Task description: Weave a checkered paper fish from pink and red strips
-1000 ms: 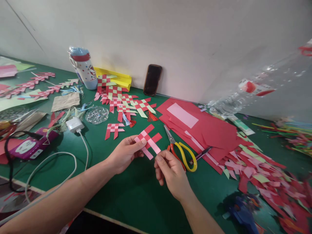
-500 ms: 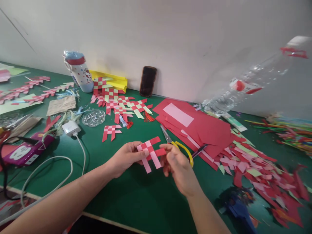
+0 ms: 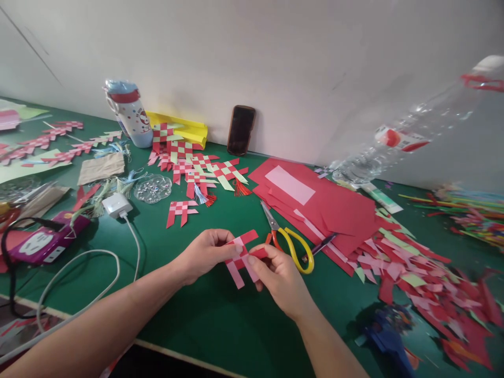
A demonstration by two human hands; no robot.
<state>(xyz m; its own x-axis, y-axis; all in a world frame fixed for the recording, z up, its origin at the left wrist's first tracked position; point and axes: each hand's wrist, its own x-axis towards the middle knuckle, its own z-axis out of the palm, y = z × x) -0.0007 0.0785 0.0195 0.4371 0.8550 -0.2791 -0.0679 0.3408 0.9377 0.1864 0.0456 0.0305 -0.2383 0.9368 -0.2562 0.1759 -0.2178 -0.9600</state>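
A woven paper fish (image 3: 235, 266) of red and pink strips is held above the green table between both hands. My left hand (image 3: 205, 256) pinches its left edge, thumb on top of the checkered part. My right hand (image 3: 277, 275) is closed on its right side, thumb and fingers at the red and pink strip ends; part of the weave is hidden under them. Just beyond the right hand lie scissors (image 3: 300, 252) with yellow handles. A smaller woven paper fish (image 3: 181, 211) lies flat on the table past my left hand.
Red paper sheets (image 3: 346, 210) and a heap of paper scraps (image 3: 425, 283) lie to the right, near a clear plastic bottle (image 3: 409, 137). Several woven pieces (image 3: 197, 163), a flask (image 3: 136, 118) and a phone (image 3: 241, 129) are at the back. A white cable (image 3: 118, 262) crosses the left side.
My right hand has moved left and in over the paper fish, its thumb now pressing on the strips. The left hand keeps its pinch.
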